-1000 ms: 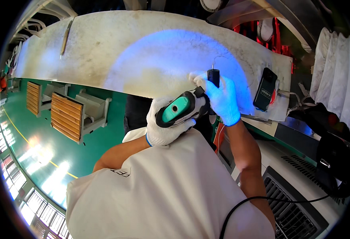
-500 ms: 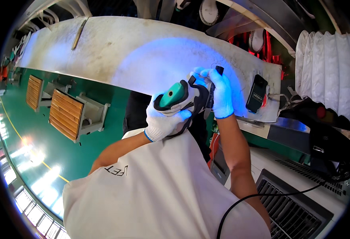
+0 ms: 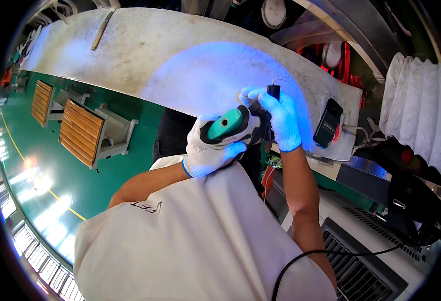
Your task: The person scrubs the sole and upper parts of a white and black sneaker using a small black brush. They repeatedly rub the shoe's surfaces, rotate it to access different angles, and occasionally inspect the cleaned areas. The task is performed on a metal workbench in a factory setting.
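My gloved left hand [image 3: 200, 153] is closed around the heel end of a grey and black shoe [image 3: 253, 123] held above the near edge of the bench. A green shoe last [image 3: 225, 123] fills the shoe's opening. At the toe end is my gloved right hand [image 3: 284, 118], its fingers curled around a slim black tool [image 3: 273, 92] with a thin metal tip pointing away from me. The fingers also lie against the shoe or very near it. The tool's lower part and the underside of the shoe are hidden. Blue-violet light falls on both gloves.
The long, stained bench [image 3: 180, 35] bears a black phone [image 3: 327, 123] at right and a thin wooden-handled tool [image 3: 102, 31] at far left. Slatted wooden-topped stands [image 3: 81, 132] are on the green floor. A white ribbed duct [image 3: 421, 110] and a black cable [image 3: 350, 253] occupy the right side.
The shoe has turned slightly in my hands and moved a little right. The black tool now shows more of its shaft and its metal tip. My view has shifted slightly.
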Available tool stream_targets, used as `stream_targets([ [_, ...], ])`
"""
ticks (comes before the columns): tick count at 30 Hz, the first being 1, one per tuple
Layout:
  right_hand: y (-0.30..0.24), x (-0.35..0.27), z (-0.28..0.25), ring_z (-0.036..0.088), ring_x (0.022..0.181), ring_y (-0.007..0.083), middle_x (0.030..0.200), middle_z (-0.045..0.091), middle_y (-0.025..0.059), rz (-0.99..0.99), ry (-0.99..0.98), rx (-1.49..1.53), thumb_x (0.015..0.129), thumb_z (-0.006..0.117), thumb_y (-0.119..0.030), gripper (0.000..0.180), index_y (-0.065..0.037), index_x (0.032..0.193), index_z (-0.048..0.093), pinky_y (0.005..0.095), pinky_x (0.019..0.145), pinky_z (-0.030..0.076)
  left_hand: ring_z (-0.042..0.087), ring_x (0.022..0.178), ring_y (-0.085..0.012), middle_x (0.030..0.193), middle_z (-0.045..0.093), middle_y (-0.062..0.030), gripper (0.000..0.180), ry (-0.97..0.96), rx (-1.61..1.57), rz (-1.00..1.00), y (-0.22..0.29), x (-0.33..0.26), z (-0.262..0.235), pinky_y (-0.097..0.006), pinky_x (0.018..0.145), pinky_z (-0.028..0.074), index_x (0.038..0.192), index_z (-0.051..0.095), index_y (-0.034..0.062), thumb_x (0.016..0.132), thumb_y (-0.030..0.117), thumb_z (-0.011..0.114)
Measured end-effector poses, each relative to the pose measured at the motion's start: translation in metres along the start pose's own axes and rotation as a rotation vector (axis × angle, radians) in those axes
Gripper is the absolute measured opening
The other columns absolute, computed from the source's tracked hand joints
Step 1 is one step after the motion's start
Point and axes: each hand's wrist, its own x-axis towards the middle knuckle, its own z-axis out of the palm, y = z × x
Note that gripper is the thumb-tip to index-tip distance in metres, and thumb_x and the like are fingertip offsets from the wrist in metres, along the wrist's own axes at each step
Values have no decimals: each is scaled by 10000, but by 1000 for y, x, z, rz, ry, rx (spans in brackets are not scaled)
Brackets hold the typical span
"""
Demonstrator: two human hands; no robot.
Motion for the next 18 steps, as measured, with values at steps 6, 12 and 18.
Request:
stream_targets([
  [6, -7, 6, 10, 770, 1146, 230, 1220, 826, 173, 272, 21, -181, 1043, 704, -226, 357, 84, 1191, 803, 382, 1059, 597, 777, 1150, -240, 1259, 767, -154, 828, -75, 40, 99, -12, 4, -6, -408, 975, 636, 1385, 598, 12, 735, 157, 1089],
  [12, -12, 12, -2, 762, 958, 176, 1119, 833, 125, 212, -159, -163, 1025, 775, -292, 373, 33, 1202, 822, 339, 877, 609, 773, 1036, -255, 1193, 725, -124, 817, -30, 107, 130, -8, 5, -2, -404, 890, 635, 1316, 630, 56, 669, 197, 1107],
  [18, 5, -21, 20, 777, 1192, 320, 1257, 796, 226, 30, 316, 93, 1082, 731, -235, 332, 86, 1164, 750, 458, 1110, 599, 775, 993, -275, 1171, 724, -124, 843, -40, 164, 167, -6, 9, -4, -403, 853, 634, 1320, 639, 63, 645, 216, 1119],
])
